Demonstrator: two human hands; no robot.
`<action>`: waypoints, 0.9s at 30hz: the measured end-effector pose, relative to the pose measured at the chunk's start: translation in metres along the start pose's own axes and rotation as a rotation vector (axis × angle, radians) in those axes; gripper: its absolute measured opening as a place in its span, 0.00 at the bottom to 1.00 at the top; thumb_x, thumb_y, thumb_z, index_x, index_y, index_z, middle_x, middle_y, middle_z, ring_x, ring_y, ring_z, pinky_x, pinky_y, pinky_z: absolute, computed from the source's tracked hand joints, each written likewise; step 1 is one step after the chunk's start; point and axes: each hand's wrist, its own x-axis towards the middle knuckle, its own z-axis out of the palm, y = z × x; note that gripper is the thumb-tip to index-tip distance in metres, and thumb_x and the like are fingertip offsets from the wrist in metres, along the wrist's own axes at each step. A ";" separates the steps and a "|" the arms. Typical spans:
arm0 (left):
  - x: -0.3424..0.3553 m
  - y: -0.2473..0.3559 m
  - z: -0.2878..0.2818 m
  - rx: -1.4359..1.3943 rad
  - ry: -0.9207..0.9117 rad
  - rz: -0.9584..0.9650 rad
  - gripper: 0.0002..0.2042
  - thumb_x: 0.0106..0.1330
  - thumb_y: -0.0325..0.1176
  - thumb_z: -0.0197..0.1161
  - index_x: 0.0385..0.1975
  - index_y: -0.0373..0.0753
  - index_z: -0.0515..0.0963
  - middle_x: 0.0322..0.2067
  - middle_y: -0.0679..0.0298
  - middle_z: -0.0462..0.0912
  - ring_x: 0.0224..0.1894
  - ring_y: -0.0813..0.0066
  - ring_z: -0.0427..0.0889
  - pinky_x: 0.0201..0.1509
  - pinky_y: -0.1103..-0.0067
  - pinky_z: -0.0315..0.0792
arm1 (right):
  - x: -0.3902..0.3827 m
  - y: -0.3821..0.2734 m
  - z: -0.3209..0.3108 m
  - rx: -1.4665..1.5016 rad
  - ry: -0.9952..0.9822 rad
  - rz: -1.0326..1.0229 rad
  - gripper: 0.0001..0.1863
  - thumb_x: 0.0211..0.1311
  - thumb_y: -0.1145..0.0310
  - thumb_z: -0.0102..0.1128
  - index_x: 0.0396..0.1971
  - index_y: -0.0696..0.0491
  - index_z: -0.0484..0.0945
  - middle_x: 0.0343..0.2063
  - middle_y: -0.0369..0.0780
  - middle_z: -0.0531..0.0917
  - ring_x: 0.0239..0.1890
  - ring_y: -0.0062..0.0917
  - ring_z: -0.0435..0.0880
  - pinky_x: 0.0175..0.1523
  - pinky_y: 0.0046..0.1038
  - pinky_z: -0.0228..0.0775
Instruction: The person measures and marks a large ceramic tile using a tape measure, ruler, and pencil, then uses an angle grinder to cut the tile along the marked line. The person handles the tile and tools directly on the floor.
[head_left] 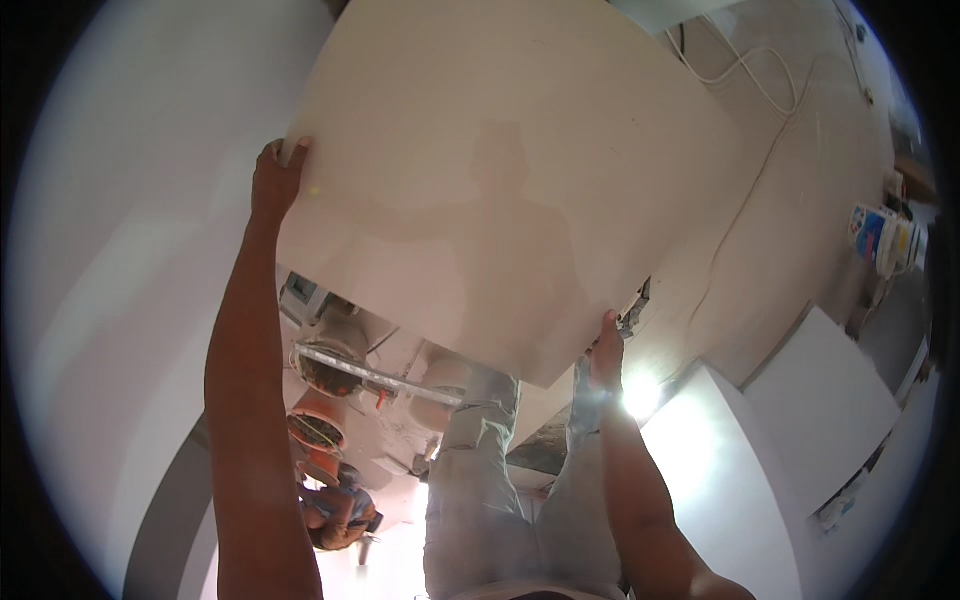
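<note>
I hold a large, glossy beige tile (430, 150) that fills the upper middle, with a faint reflection on its face. My left hand (280, 175) grips its left edge, thumb on the face and fingers curled around the side. My right hand (606, 355) is closed on the lower right edge, partly in shadow, beside a small dark, rough opening (634, 305) at that edge. My legs (470, 480) show below the tile.
Buckets (315, 428) and a long metal bar (395, 382) are at lower left, near a crouching person (340, 510). A cable (760, 55) lies on the beige floor at right. A white pail (880, 240) and white boards (820, 400) are at far right; a white wall (120, 280) is left.
</note>
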 end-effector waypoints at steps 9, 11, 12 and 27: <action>0.020 -0.002 -0.008 -0.121 0.019 -0.099 0.37 0.69 0.66 0.50 0.32 0.28 0.79 0.24 0.51 0.78 0.30 0.62 0.72 0.42 0.64 0.70 | 0.029 -0.015 0.021 0.243 0.100 -0.054 0.30 0.74 0.48 0.51 0.58 0.60 0.71 0.55 0.39 0.77 0.54 0.23 0.77 0.59 0.28 0.71; -0.003 0.023 -0.036 0.047 0.039 -0.069 0.38 0.68 0.67 0.50 0.26 0.27 0.77 0.23 0.51 0.77 0.28 0.63 0.71 0.40 0.64 0.70 | 0.025 -0.009 -0.005 -0.020 0.153 -0.006 0.32 0.73 0.46 0.52 0.59 0.61 0.71 0.53 0.40 0.78 0.52 0.25 0.77 0.58 0.30 0.70; -0.020 0.030 -0.051 0.057 0.068 -0.052 0.38 0.69 0.67 0.50 0.25 0.26 0.76 0.22 0.51 0.77 0.28 0.63 0.70 0.40 0.64 0.69 | 0.019 -0.007 -0.022 -0.198 0.110 -0.034 0.32 0.73 0.46 0.52 0.58 0.61 0.71 0.52 0.40 0.79 0.51 0.25 0.78 0.56 0.30 0.70; -0.333 0.189 -0.160 0.412 -0.222 -0.095 0.41 0.70 0.66 0.45 0.22 0.25 0.81 0.29 0.35 0.82 0.37 0.35 0.81 0.47 0.53 0.72 | -0.177 -0.209 -0.304 -0.453 0.207 0.335 0.38 0.64 0.39 0.59 0.45 0.68 0.80 0.36 0.48 0.85 0.39 0.32 0.83 0.47 0.35 0.74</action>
